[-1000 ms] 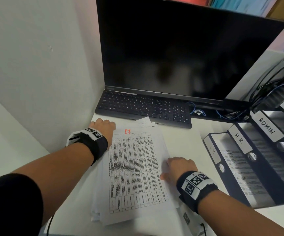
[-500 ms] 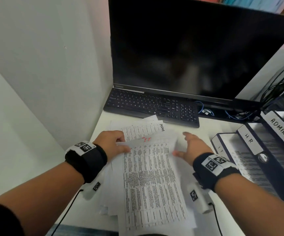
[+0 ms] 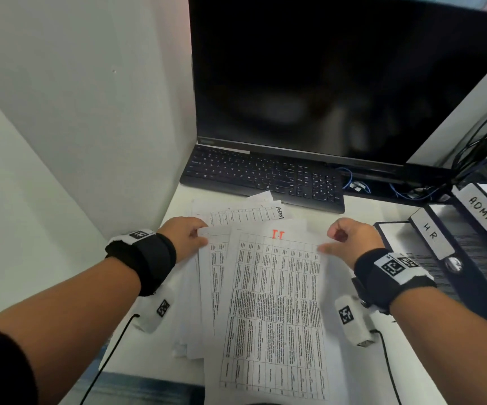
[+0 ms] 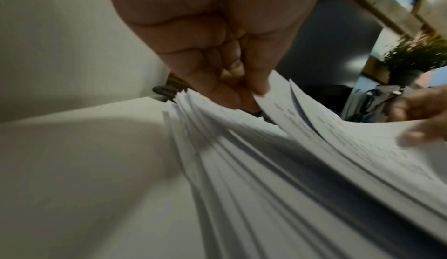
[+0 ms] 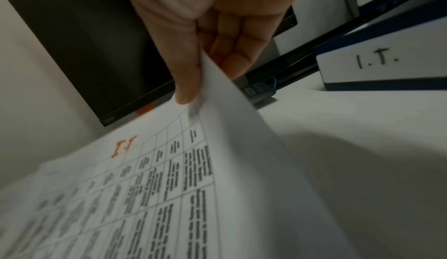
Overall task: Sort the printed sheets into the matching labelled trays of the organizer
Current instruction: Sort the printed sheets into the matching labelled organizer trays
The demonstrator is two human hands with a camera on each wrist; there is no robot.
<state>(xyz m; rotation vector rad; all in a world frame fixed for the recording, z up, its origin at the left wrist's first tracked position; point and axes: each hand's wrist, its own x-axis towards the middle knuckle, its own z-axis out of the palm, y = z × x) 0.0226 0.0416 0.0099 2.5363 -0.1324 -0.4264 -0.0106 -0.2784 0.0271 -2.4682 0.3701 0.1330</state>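
Note:
A loose stack of printed sheets [image 3: 192,302] lies on the white desk [image 3: 362,217]. Its top sheet [image 3: 277,302] carries a red "I.T" mark, and a sheet marked ADM [image 3: 248,214] shows behind. My right hand [image 3: 327,244] pinches the top sheet's upper right corner, whose edge curls up in the right wrist view [image 5: 232,110]. My left hand [image 3: 200,236] pinches the upper left corner of a sheet [image 4: 273,98] just under it. At the right stand dark blue trays labelled H.R [image 3: 431,232] and ADMIN [image 3: 483,214]; the I.T. label [image 5: 377,62] is nearest my right hand [image 5: 196,94].
A black keyboard [image 3: 262,176] and a dark monitor [image 3: 338,83] stand behind the sheets. A white partition wall [image 3: 90,112] borders the desk on the left. Cables [image 3: 470,159] bunch at the back right.
Both hands left the stack's sides for the sheets' top corners. The right hand, open half a second ago, now pinches and lifts the top sheet's corner. The left hand grips a lower sheet.

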